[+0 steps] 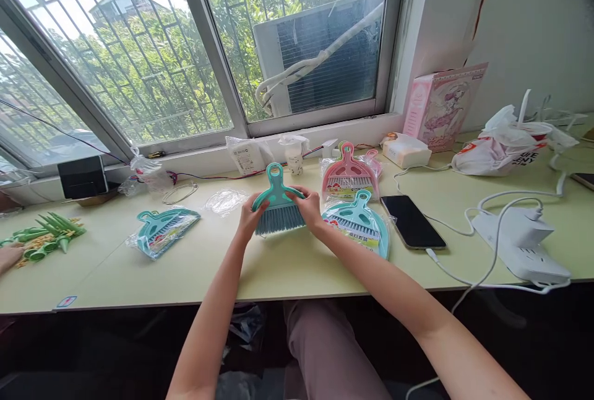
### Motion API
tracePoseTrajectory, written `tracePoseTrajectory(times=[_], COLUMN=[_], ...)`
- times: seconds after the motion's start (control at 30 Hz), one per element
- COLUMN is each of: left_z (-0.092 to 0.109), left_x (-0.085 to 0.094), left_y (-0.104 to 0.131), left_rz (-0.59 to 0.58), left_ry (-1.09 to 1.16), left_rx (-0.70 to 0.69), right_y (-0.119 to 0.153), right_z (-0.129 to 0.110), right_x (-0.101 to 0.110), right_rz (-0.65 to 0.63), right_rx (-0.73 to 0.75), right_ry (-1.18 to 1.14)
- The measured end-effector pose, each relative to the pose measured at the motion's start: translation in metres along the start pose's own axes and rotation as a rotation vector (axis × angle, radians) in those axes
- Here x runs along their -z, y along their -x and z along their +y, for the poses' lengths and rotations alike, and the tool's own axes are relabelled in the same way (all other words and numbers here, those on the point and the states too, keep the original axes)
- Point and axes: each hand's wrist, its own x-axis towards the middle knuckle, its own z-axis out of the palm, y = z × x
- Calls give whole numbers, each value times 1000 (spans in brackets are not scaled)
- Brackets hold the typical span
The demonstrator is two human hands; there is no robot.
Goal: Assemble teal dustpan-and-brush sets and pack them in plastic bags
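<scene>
A teal brush and dustpan set [277,194] is held upright above the table, its grey bristles pointing down. My left hand [252,213] grips its left edge, and my right hand [308,205] grips the right edge. Just right of it lies a wrapped teal set [359,221] with a printed label. Behind that one is a wrapped pink set [349,174]. Another wrapped teal set [164,228] rests on the table to the left.
Crumpled clear plastic [225,202] lies behind my left hand. On the right are a black phone [412,221], a white power strip [520,245] with cables, and a white bag [501,149]. At far left, another person's hand [10,256] is beside green pieces [58,226].
</scene>
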Motion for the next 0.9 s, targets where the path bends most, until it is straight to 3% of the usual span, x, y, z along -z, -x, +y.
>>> tracePoseTrajectory(times=[0.13,0.23,0.3,0.37,0.5,0.6,0.77,0.83,0.9], left_z=[-9,-21,-31,-43,-62,-68,-69,-69,-69], left_x=[-2,-5,-3,3,22,30,31,30,29], left_y=[-3,-3,-5,-7,-12,-13,-13,-13,-12], left_rz=[-18,80,198,353,691,831,915,915,901], left_ry=[60,75,94,140,234,290,341,330,316], left_rx=[62,104,151,227,368,406,456,474,486], right_y=[2,7,12,19,34,39,34,32,32], right_z=[-5,-13,-17,-17,-1,13,10,5,4], right_x=[4,9,11,9,-8,-18,-18,-17,-17], right_rz=[-5,72,44,-141,-675,-832,-981,-936,-840], right_rx=[114,401,610,796,1032,920,572,466,462], right_ry=[99,317,486,638,817,901,833,802,783])
